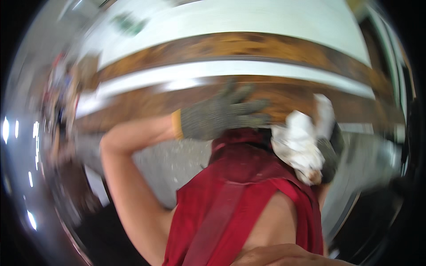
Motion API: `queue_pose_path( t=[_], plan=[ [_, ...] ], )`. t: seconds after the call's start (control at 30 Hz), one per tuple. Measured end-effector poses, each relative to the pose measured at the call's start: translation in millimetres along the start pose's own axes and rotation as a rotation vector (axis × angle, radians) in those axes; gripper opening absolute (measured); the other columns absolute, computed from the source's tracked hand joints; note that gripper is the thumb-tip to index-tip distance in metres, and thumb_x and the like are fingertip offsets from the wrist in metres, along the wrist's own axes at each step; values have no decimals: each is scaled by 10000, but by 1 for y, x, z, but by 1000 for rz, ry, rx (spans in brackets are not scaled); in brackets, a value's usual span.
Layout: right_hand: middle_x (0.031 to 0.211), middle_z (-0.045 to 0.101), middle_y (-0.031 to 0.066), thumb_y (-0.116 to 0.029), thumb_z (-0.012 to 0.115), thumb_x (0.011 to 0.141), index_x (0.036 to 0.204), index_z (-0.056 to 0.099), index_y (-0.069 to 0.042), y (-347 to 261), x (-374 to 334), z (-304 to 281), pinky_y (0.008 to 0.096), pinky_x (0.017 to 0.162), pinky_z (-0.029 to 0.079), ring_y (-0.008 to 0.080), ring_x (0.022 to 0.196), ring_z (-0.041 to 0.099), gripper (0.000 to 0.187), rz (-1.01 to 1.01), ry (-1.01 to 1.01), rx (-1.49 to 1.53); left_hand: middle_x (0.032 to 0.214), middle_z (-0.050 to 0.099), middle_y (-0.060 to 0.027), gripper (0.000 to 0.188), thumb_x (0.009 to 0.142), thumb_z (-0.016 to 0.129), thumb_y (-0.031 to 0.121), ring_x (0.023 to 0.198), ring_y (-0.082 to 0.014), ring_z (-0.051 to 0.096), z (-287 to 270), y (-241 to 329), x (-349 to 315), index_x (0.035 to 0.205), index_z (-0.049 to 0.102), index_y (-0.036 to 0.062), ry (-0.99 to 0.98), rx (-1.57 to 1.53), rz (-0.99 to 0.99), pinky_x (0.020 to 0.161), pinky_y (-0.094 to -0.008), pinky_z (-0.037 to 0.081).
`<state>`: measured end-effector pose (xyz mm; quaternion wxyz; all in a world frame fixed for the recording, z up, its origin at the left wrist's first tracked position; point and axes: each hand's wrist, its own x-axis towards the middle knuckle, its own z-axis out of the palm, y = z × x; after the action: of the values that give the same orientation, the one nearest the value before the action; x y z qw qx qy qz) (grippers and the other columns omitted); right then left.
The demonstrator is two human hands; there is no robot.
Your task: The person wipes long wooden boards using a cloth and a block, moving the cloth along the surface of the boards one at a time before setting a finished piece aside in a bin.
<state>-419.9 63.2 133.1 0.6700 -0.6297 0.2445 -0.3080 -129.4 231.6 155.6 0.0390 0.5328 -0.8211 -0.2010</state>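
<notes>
And here we are at the near wood-grain board, with our left hand in a grey knit glove, its fingers spread and pointing across toward our right, nothing in its grasp. It lies over the near edge of that board, though with this much blur we cannot tell whether the palm presses or merely hovers. Over to our right hand, gloved in grey too: it looks curled around a bunched white rag, which bulges out on the left of those fingers, just beside the board's edge and near the left fingertips. We catch a brownish smudge at the rag's lower end, below the right hand's grip. To handle this well, we'd say, the left palm wants to sit flat and steady on the wood, clear of the rag's path, while the right keeps the cloth in a tight pad, loose folds tucked in and the cleaner side facing the surface. Even, light pressure along the grain should serve better than hard scrubbing. Beyond the left hand we see a white strip, then the far wood-grain board, then a broad white panel. Below both hands hangs our red apron, and it would pay to keep its folds off that edge.
</notes>
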Motion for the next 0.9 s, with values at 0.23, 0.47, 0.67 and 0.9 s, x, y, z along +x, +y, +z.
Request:
queue_pose_path(
  t=[0.23,0.47,0.67,0.9],
  plan=[
    [1264,640,172,-395,729,869,1388,543,-8,19,7,-8,406,951,523,260,1138,638,674,12,-94,-70,1641,248,-138,809,824,658,172,1520,-411,178,35,-18,14,1564,339,236,221,-9,125,1203,-673,74],
    [1262,636,186,-403,720,875,1394,534,-9,29,16,-18,419,941,528,288,1126,643,677,9,-91,-140,1558,341,-221,1072,631,851,428,1433,-449,325,27,-38,-22,1553,353,202,282,-61,-204,1190,-611,205],
    [1261,634,199,-410,711,881,1399,526,-11,31,8,-17,429,932,532,312,1115,647,680,4,-99,-183,1481,432,-232,1051,593,869,368,1315,-424,464,27,-36,-23,1528,408,238,292,-91,-205,1123,-509,359],
    [1259,630,213,-418,702,887,1405,518,-13,28,-2,-18,441,922,537,339,1102,651,683,-6,1,-270,1453,455,-241,993,600,839,328,1286,-424,484,19,-43,-14,1505,443,228,296,-67,-150,1089,-498,383]
  ],
)
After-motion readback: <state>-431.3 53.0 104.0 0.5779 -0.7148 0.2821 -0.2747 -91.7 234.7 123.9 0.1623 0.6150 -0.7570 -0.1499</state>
